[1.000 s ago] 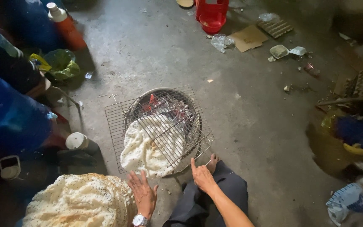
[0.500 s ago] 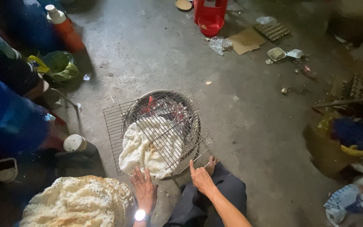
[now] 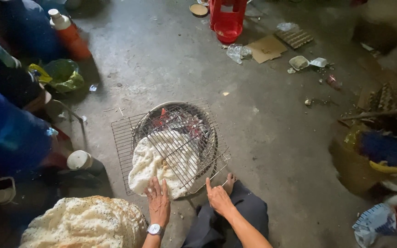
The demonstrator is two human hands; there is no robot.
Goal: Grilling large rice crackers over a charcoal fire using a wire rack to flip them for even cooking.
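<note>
Two hands are down low by the fire. The left hand (image 3: 158, 202), with a watch (image 3: 154, 229) on its wrist, lies flat with its fingers spread on the near edge of the white rice cracker (image 3: 164, 160). A moment ago it sat a bit further back, so it has crept forward onto the cracker. The right hand (image 3: 218, 198) is open with one finger up, touching the near corner of the wire grill (image 3: 171, 142), much as before. It looks like the cracker is being nudged and held while it toasts.

The cracker is squeezed between two wire racks and sticks out toward the person. Under the racks is a round charcoal pan (image 3: 175, 131) with red coals glowing at the back. A bare foot (image 3: 229, 181) and a grey trouser leg (image 3: 240, 216) are just beside the pan.

To the left, near the person, is a big pile of speckled crackers (image 3: 86, 222). A white cup (image 3: 79, 160) stands near it. The floor (image 3: 171, 59) is grey concrete, dirty and dim. Far off are a red stool (image 3: 227, 18), a piece of cardboard (image 3: 266, 48), an orange flask (image 3: 67, 32) and a green bag (image 3: 63, 73).
</note>
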